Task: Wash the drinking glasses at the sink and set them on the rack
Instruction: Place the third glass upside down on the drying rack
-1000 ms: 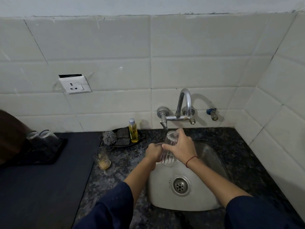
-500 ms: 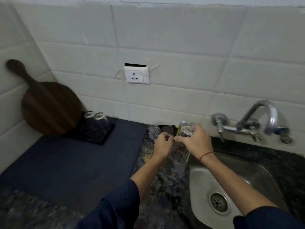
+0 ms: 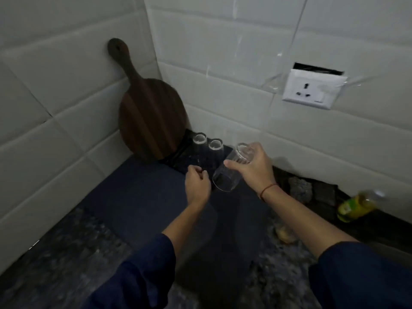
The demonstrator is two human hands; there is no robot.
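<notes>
Both arms are extended forward and slightly leftward, the forearms bared below dark blue sleeves pushed up near the elbows. The right hand (image 3: 253, 168) is held palm down, its fingers (image 3: 234, 165) and thumb wrapped over a tilted glass (image 3: 227, 177), which is gripped near its base with the open mouth turned toward the person. A thin red thread is worn around the right wrist. The left hand (image 3: 197, 185) is loosely curled just beside the glass mouth, with nothing seen to be held in it
</notes>
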